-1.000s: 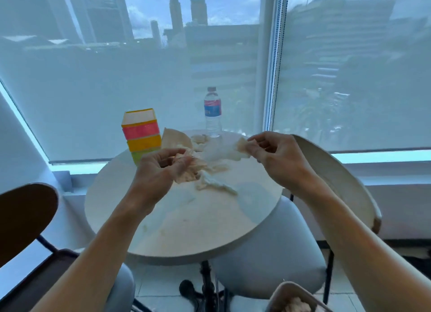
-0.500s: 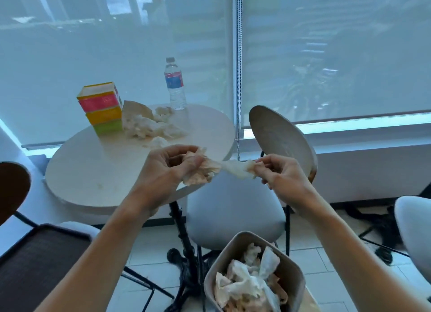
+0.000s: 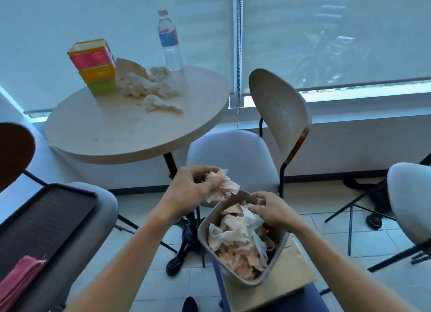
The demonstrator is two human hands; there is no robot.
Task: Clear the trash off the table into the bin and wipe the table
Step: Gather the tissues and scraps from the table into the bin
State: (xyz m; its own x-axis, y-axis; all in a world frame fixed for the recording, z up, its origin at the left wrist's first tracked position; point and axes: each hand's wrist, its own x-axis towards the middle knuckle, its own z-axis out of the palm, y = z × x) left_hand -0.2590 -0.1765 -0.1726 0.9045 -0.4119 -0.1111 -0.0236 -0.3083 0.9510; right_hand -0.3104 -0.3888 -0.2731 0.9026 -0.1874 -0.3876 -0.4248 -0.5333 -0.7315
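Note:
My left hand (image 3: 186, 185) grips a crumpled tissue wad (image 3: 221, 188) just above the far rim of the beige bin (image 3: 205, 227). My right hand (image 3: 270, 209) reaches into the bin, fingers curled on a white tissue (image 3: 247, 220) that lies on the heap of crumpled paper inside. The round beige table (image 3: 116, 134) stands at the upper left. On it lie more crumpled tissues (image 3: 149, 90) and a brown paper piece (image 3: 128, 66), with smears on the near surface.
A stack of coloured boxes (image 3: 93, 66) and a water bottle (image 3: 169, 41) stand at the table's far side. A grey chair (image 3: 235, 155) stands behind the bin. A dark tray (image 3: 39, 225) with a pink cloth (image 3: 21, 279) rests on the left chair. The bin sits on cardboard (image 3: 291, 269).
Both hands carried the tissue from over the table down to the bin. The piece stretched between them has parted; my right hand is now low inside the bin.

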